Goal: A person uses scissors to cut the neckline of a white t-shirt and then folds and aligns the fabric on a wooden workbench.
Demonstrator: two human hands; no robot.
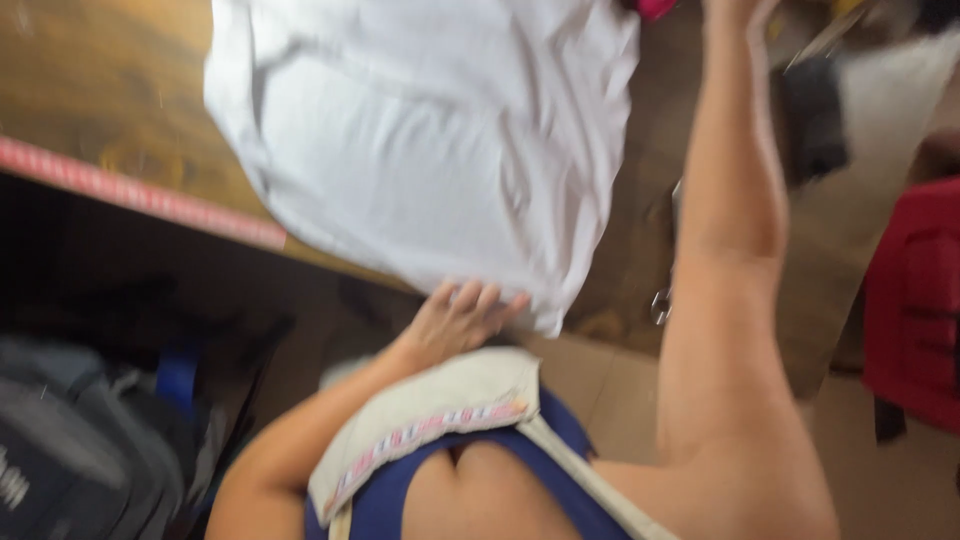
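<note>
White cloth: a big sheet of white cloth [430,140] lies on the counter [110,90] in the upper middle of the frame. It is spread almost flat, with soft wrinkles.

Which way it points: its long side runs from the upper left down to the lower right. One corner hangs over the counter edge near the middle of the frame.

Left hand: the left hand [455,320] is just below the middle. Its fingers are loose and spread, and the tips touch the hanging corner. It is not gripping. I think it rests there to keep the cloth from sliding off.

Right hand: the right arm goes straight up the right side of the frame. The right hand [735,10] is cut off by the top edge, so I cannot tell if it holds anything or not.

Counter: brown wood, with a red and white strip [140,195] along its near edge, maybe for measuring.

Other things: a dark bag [70,440] sits on the floor at the lower left. A red thing [915,300] is at the right edge. Something metal, blurry, lies near the arm.

Picture: it is blurry, so small things are hard to see.
</note>
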